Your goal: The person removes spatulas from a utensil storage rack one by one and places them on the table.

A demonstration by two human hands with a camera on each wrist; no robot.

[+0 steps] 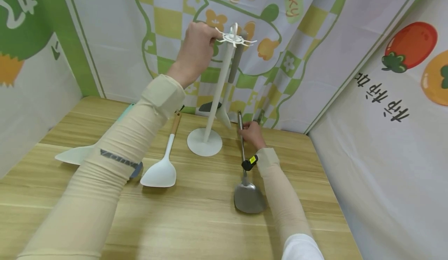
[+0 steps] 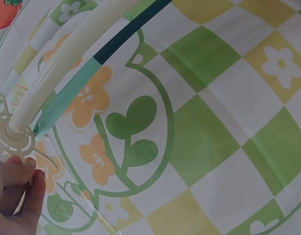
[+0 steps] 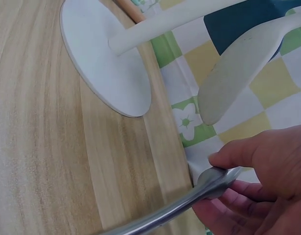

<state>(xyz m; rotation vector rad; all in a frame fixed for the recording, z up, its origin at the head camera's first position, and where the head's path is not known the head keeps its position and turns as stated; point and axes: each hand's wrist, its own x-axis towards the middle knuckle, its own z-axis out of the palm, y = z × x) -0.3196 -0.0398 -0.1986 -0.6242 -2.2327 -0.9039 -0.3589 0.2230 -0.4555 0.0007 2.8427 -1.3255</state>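
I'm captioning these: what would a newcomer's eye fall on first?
Probably the tall white stand with radiating hooks, upright near the centre of the head view, its top pinched by the left hand. Next, the long silver metal spatula to its right, handle end in the right hand. Then the white spatula with a wooden handle, lying left of the stand.

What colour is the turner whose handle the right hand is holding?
The turner is silver-grey, with a metallic shine; the head view shows it best.
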